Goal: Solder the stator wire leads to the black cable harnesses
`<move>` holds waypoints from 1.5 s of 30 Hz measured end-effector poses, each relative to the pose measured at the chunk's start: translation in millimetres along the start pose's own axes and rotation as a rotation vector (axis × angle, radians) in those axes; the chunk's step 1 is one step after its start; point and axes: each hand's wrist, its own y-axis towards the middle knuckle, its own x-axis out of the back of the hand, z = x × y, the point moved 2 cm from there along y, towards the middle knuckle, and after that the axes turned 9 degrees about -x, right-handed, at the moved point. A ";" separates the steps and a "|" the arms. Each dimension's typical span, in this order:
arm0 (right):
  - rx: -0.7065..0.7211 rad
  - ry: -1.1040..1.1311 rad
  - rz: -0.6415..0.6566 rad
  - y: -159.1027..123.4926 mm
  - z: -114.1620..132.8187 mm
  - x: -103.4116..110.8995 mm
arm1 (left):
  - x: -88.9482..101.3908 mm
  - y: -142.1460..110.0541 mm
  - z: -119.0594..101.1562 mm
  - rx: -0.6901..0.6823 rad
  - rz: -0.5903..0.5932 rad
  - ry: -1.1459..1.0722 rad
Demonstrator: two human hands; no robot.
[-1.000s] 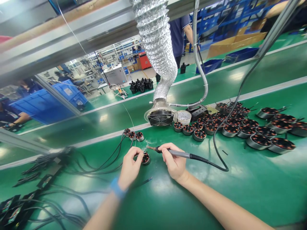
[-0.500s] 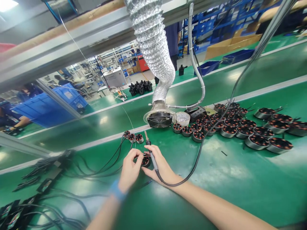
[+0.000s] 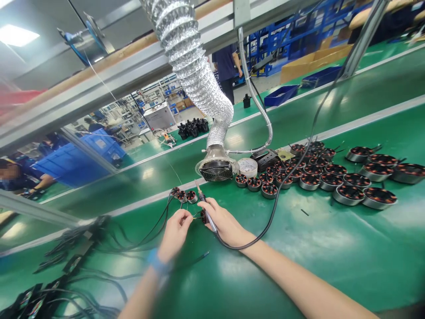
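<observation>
My right hand (image 3: pixel 226 221) is closed around a soldering iron (image 3: pixel 206 212), its tip pointing up and away from me. The same hand's fingers also rest against a small round motor (image 3: pixel 203 216) with copper windings, partly hidden behind the iron and fingers. Just left of it, my left hand (image 3: pixel 175 232) pinches a thin solder wire (image 3: pixel 175 172) that runs down from above. A short yellowish tip shows by the fingertips, too small to make out. A blue band (image 3: pixel 160 262) circles my left wrist. Beyond the hands sit several small motors (image 3: pixel 191 196) with black cables.
A fume extractor (image 3: pixel 216 170) hangs on a silver duct (image 3: pixel 202 75). Beside it stand a white tub (image 3: pixel 248 167) and many silver-rimmed motors (image 3: pixel 310 180) to the right. Black cables (image 3: pixel 71 270) cover the left. The iron's cord (image 3: pixel 274 212) loops right. People work beyond the bench.
My left hand has drawn a little left and away from the motor. The motor is turned more onto its side in my right hand. The camera view has shifted slightly.
</observation>
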 end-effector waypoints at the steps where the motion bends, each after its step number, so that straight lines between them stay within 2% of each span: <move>1: 0.003 -0.030 0.001 -0.3 -0.2 -0.7 | -0.9 0.9 2.5 0.033 0.022 -0.028; 4: 0.013 -0.064 -0.016 -2.0 -1.0 -4.3 | 1.6 4.6 3.7 0.127 0.030 -0.092; 8: 0.023 -0.037 -0.030 -4.1 -1.6 -5.7 | 10.4 17.9 -11.1 0.087 -0.012 -0.013; 10: 0.025 -0.021 -0.028 -4.6 -1.5 -4.9 | 8.8 27.2 -18.1 0.092 0.095 -0.010; 13: 0.024 0.008 -0.028 -4.9 -1.9 -3.3 | 1.6 38.1 -20.7 0.212 0.288 -0.083; 17: -0.002 0.080 -0.018 -4.5 -5.7 -2.3 | -6.2 40.5 -12.6 0.440 0.404 -0.283; 20: -0.009 0.160 -0.011 -3.5 -9.4 -2.7 | -10.3 33.9 -3.8 0.515 0.446 -0.453; 25: -0.015 0.179 -0.027 -2.6 -11.5 -2.1 | -6.6 21.2 2.9 0.456 0.423 -0.561; 30: -0.028 0.143 -0.032 -2.6 -9.9 -1.3 | -1.9 20.2 -6.4 0.397 0.407 -0.461; 33: -0.035 0.165 -0.027 -2.5 -9.2 -1.5 | -6.8 27.1 -12.2 0.346 0.343 -0.357; 35: -0.032 0.177 -0.009 -2.5 -9.0 -1.6 | -11.1 31.5 -12.1 0.350 0.345 -0.315; 40: -0.013 0.177 0.002 -1.6 -10.8 -1.2 | -11.1 32.8 -0.5 0.389 0.442 -0.329; 45: 0.001 0.144 -0.004 0.1 -11.7 -4.1 | -6.3 26.3 8.8 0.305 0.385 -0.326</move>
